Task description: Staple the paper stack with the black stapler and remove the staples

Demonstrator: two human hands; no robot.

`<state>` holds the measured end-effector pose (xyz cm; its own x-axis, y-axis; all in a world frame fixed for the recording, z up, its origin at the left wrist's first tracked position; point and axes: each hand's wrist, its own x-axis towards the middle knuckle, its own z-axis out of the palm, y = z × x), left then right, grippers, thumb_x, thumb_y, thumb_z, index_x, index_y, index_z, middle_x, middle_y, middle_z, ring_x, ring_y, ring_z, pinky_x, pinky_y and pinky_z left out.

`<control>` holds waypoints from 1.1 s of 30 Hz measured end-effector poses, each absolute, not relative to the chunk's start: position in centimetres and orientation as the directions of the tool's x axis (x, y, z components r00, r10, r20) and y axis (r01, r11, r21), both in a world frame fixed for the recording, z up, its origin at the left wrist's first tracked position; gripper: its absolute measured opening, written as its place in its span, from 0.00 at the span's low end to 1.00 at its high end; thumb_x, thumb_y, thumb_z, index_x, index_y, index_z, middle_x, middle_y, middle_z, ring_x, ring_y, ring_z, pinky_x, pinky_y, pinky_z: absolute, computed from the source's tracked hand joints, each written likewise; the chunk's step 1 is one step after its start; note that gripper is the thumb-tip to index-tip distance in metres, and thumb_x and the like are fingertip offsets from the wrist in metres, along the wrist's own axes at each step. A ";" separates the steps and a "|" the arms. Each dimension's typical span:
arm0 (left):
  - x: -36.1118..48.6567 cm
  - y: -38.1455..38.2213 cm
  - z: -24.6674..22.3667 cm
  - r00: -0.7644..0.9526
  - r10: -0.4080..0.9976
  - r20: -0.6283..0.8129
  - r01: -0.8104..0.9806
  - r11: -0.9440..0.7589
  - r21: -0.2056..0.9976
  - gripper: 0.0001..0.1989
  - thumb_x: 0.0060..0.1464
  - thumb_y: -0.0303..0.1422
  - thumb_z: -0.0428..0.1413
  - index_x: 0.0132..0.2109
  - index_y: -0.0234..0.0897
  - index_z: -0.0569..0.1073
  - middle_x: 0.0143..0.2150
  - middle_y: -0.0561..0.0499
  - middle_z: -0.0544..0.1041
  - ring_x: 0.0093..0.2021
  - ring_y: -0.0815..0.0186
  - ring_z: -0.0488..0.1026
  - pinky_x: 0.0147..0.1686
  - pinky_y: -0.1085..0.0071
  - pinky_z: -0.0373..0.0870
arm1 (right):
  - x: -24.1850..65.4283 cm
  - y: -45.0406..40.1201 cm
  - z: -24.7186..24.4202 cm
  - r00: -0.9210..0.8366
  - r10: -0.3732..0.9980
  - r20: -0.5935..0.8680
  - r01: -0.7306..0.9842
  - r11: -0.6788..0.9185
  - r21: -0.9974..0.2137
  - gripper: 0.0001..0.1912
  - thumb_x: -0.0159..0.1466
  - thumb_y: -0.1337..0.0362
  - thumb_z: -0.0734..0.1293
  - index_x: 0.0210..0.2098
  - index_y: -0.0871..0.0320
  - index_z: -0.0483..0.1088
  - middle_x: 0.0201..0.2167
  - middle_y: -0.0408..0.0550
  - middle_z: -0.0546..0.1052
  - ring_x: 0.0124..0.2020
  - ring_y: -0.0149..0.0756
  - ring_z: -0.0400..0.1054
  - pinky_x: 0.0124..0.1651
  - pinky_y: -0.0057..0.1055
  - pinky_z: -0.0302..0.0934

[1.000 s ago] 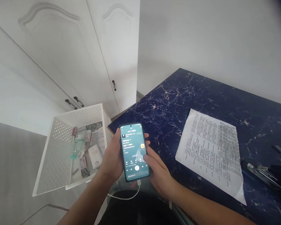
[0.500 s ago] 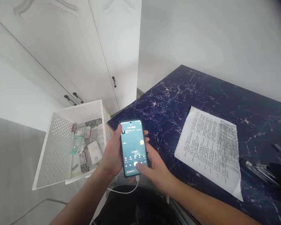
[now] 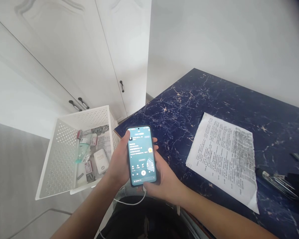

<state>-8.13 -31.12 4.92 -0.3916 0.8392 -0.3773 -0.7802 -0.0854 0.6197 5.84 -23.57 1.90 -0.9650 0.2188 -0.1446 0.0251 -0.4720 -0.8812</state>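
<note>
A smartphone (image 3: 141, 156) stands upright in both my hands, its teal screen lit with lines of text and a round play button. My left hand (image 3: 119, 162) grips its left edge, thumb near the top corner. Around the right side and lower corner wraps my right hand (image 3: 165, 181), its thumb at the bottom edge of the screen and its fingertips showing past the right edge. A white charging cable (image 3: 131, 203) runs from the phone's bottom end. To the right, a printed sheet of paper (image 3: 224, 159) lies on the dark blue marbled table (image 3: 184, 99).
Left of the table is a white perforated basket (image 3: 57, 159) holding small boxes, a greenish clear plastic item (image 3: 83, 149) and a white device (image 3: 101, 161). White cabinet doors (image 3: 64, 49) stand behind it. Dark items (image 3: 281, 184) lie right of the paper.
My right thumb has moved down from the play button to the screen's bottom edge. The button's symbol now shows plainly, and more lines of text have appeared on the screen.
</note>
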 end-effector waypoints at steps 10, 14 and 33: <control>-8.0 -31.2 4.8 -0.391 0.833 -0.392 -0.785 -0.079 0.615 0.30 0.67 0.51 0.50 0.61 0.32 0.74 0.54 0.36 0.81 0.50 0.49 0.81 0.49 0.57 0.78 | 5.9 -23.5 1.9 -0.963 0.209 -0.171 0.037 -0.524 -0.851 0.36 0.65 0.62 0.73 0.68 0.48 0.56 0.47 0.49 0.77 0.37 0.42 0.77 0.45 0.47 0.74; -8.0 -31.3 4.7 -0.405 0.831 -0.381 -0.763 -0.078 0.641 0.30 0.66 0.52 0.51 0.62 0.33 0.74 0.57 0.36 0.79 0.52 0.47 0.80 0.48 0.56 0.79 | 5.8 -23.5 2.0 -0.964 0.210 -0.164 0.026 -0.538 -0.842 0.36 0.64 0.60 0.74 0.68 0.48 0.58 0.49 0.50 0.77 0.38 0.44 0.77 0.44 0.47 0.75; -7.5 -31.3 4.9 -0.416 0.814 -0.406 -0.752 -0.057 0.656 0.29 0.65 0.50 0.52 0.61 0.31 0.75 0.55 0.36 0.80 0.56 0.45 0.77 0.52 0.56 0.76 | 5.4 -23.6 2.1 -0.942 0.259 -0.215 0.024 -0.587 -0.809 0.27 0.67 0.55 0.71 0.61 0.52 0.62 0.47 0.49 0.76 0.36 0.41 0.76 0.35 0.40 0.76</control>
<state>-7.54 -31.34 4.86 -0.4157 0.8140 -0.4057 -0.7524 -0.0572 0.6563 5.45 -23.59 2.06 -0.9417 0.2587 -0.2151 0.0236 -0.5870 -0.8093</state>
